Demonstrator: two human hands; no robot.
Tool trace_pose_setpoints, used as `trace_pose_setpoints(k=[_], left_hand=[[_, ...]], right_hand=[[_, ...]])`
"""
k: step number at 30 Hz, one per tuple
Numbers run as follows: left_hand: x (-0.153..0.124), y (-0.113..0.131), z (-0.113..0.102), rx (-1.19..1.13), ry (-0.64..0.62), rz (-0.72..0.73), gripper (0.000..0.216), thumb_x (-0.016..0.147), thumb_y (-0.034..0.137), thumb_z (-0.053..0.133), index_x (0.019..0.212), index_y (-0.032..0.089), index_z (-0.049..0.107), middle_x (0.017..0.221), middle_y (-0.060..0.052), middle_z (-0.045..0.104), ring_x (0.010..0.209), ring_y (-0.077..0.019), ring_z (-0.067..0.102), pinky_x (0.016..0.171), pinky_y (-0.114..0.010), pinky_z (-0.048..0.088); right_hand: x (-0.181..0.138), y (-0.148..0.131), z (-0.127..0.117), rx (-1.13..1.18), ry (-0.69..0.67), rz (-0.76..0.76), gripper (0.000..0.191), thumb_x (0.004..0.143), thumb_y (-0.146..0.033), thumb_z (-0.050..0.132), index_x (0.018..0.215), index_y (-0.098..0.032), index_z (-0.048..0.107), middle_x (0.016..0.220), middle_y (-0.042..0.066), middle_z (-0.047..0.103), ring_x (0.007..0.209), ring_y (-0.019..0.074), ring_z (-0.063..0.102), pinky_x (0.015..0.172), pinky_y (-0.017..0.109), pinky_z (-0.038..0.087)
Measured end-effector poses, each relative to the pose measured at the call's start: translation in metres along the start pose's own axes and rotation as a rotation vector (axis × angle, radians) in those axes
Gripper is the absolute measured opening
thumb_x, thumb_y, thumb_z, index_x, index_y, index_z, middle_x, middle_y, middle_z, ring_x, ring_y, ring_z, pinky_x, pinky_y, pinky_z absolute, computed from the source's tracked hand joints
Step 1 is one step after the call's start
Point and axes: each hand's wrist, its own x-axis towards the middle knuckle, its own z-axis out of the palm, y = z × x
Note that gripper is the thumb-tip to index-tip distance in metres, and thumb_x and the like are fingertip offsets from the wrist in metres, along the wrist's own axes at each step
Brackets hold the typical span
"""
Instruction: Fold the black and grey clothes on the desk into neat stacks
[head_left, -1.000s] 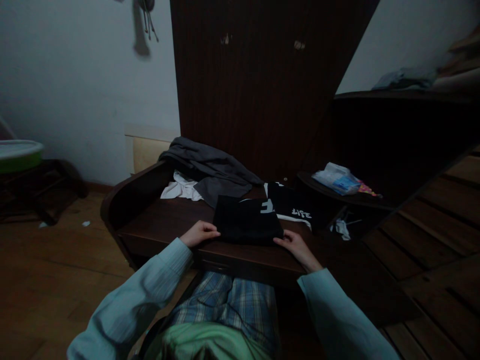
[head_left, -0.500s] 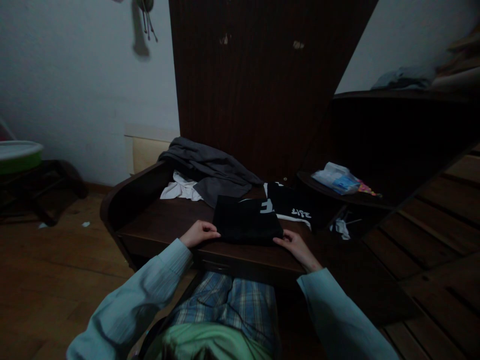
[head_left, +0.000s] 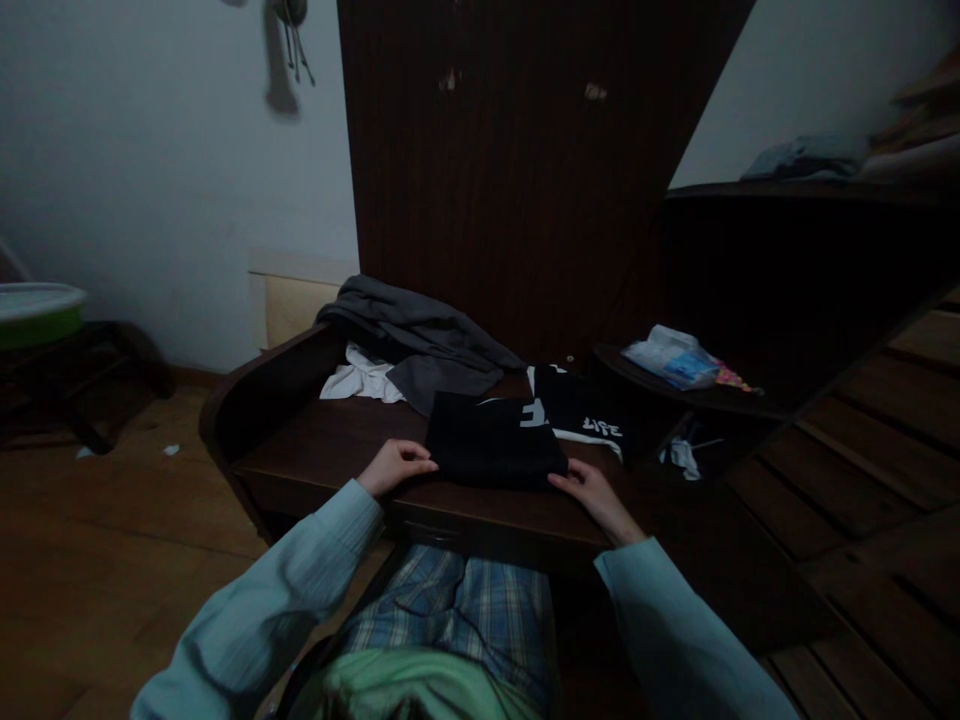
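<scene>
A folded black garment (head_left: 491, 445) with a pale letter print lies flat near the front edge of the dark wooden desk (head_left: 300, 450). At its near left corner, my left hand (head_left: 394, 466) pinches the cloth between thumb and fingers. The near right corner is pinched by my right hand (head_left: 592, 495). Just behind and to the right is another black garment (head_left: 581, 405) with white lettering and white edging, partly overlapped by the folded one. Which kind of garment each is, I cannot make out.
A grey cloth (head_left: 427, 335) lies crumpled at the back left, with a white cloth (head_left: 360, 375) beside it. A plastic packet (head_left: 675, 358) rests on the small right shelf (head_left: 750, 402). Wooden slats (head_left: 885, 430) run along the right. A green basin (head_left: 37, 315) stands on a stool at far left.
Almost nothing differs. My left hand has shifted very slightly left at the garment's corner; my right hand keeps its place.
</scene>
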Motion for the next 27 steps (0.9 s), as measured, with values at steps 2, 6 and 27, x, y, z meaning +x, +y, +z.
trace_pose_setpoints(k=[2,6,27], left_hand=[[-0.0019,0.0004,-0.0009,-0.043,0.033,0.011,0.029,0.044,0.036,0.072,0.054,0.013,0.058,0.052,0.003,0.055,0.051,-0.0099,0.049,0.051,-0.021,0.037],[-0.0059,0.0,-0.0022,-0.09,0.061,0.039,0.031,0.048,0.04,0.07,0.056,0.014,0.055,0.052,0.003,0.054,0.05,-0.0091,0.047,0.049,-0.02,0.036],[-0.0053,-0.0061,-0.0024,0.078,-0.044,0.05,0.03,0.049,0.041,0.068,0.051,0.013,0.058,0.053,0.002,0.056,0.053,-0.0111,0.049,0.053,-0.022,0.037]], right_hand=[[-0.0012,-0.0012,0.0002,0.038,0.017,-0.007,0.039,0.05,-0.051,0.067,0.068,-0.017,0.058,0.067,0.001,0.061,0.066,0.0168,0.054,0.064,0.029,0.042],[-0.0038,-0.002,0.0009,0.085,0.031,-0.022,0.037,0.053,-0.049,0.066,0.069,-0.016,0.059,0.069,0.001,0.061,0.067,0.017,0.055,0.065,0.029,0.042],[-0.0026,0.0043,-0.0019,-0.029,-0.052,-0.111,0.038,0.059,-0.054,0.06,0.067,-0.017,0.06,0.073,0.004,0.062,0.08,0.0222,0.055,0.076,0.034,0.042]])
